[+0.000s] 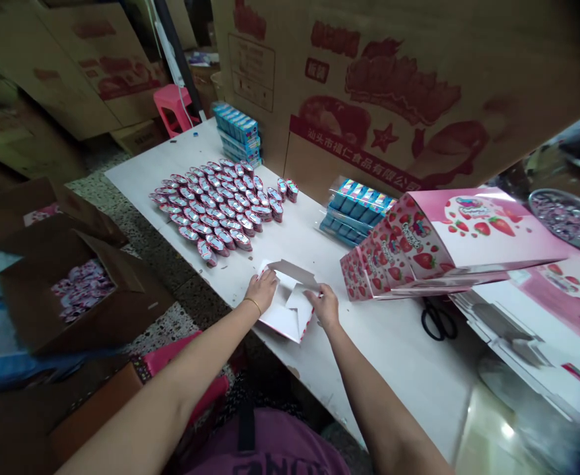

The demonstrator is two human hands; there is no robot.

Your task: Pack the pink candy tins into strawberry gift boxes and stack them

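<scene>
Head view: your left hand [261, 291] pinches the left edge of the white carton [282, 310], which lies open between your hands at the table's [369, 356] near edge. Your right hand [326, 305] pinches its right side, thumb inward. Beyond your left hand stand rows of small packs [220, 204]. Beyond your right hand are blue boxes [356, 211]; to its right, strawberry-print cartons [418, 247] and, just below them, black scissors [439, 320].

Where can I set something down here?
Bare white tabletop lies between the right hand and the scissors, and at the far-left corner, beyond the small packets and left of the blue packs. Crowded around the strawberry boxes.
</scene>
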